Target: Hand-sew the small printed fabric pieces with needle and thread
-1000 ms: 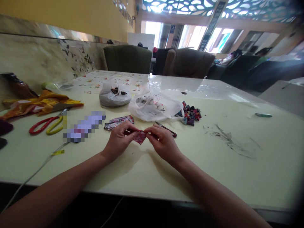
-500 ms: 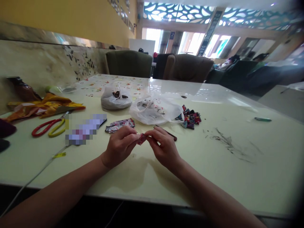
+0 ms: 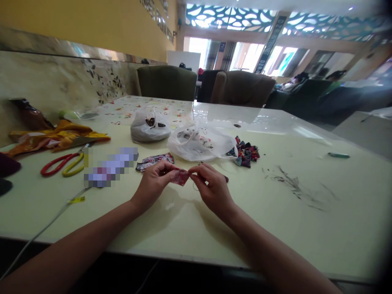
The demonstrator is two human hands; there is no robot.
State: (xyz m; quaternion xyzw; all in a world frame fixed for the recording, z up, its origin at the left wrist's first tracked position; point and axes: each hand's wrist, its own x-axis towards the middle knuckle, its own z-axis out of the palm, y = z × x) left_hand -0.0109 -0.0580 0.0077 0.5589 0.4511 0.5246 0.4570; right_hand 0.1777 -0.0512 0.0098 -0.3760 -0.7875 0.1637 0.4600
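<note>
A small reddish patterned fabric piece (image 3: pixel 181 177) is stretched between my two hands above the table. My left hand (image 3: pixel 155 181) pinches its left side between thumb and fingers. The fingertips of my right hand (image 3: pixel 212 185) are closed at its right corner; whether they also hold something thin is too small to tell. A fine dark thread-like loop hangs just below my right fingertips. Behind my left hand lies a flat stack of patterned fabric (image 3: pixel 155 160). A dark-handled tool (image 3: pixel 226 179) is mostly hidden behind my right hand.
A white plastic bag (image 3: pixel 200 145) and a filled bag (image 3: pixel 148 128) stand beyond my hands. Colourful fabric bundles (image 3: pixel 248 152), loose threads (image 3: pixel 289 183) and a green tool (image 3: pixel 338 155) lie right. Scissors (image 3: pixel 59 164), a blurred-out phone-like object (image 3: pixel 112 167) and yellow cloth (image 3: pixel 64 134) lie left.
My left hand has shifted its hold and drawn slightly left, so more of the fabric piece shows, spread flatter. My right hand has barely moved and covers more of the dark-handled tool.
</note>
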